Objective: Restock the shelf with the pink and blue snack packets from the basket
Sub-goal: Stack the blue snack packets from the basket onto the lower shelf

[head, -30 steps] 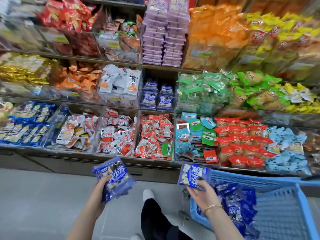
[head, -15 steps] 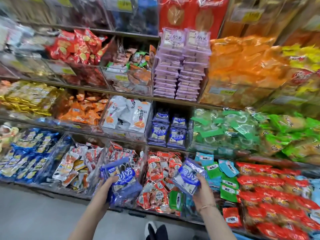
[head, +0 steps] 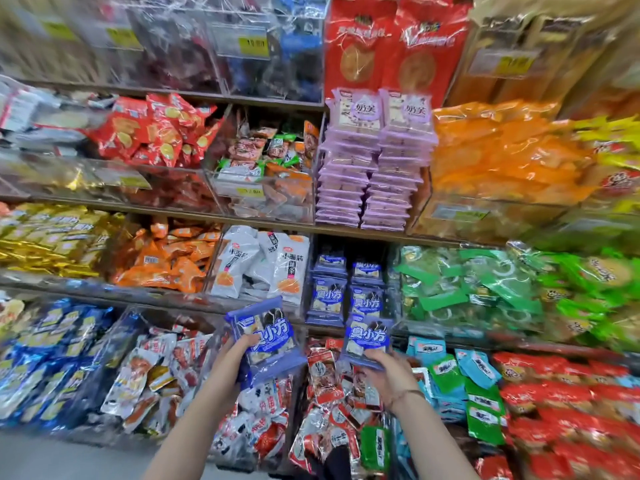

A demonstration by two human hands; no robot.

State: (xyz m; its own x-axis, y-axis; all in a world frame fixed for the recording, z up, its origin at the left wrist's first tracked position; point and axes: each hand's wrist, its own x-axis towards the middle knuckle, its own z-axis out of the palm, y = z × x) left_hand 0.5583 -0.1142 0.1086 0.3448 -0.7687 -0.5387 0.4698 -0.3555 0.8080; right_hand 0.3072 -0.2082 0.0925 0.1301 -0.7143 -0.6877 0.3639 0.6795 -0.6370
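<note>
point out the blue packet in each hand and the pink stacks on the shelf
left packet [head: 273, 333]: head view, on its blue label
right packet [head: 367, 336]: head view, on its blue label
pink stacks [head: 348, 174]: head view, on the front edges of the left stack

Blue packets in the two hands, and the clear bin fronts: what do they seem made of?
Blue packets: thin glossy plastic film, judging by sheen, crinkles and clear edges. Bin fronts: transparent rigid plastic, probably acrylic; contents show through under glare streaks.
</note>
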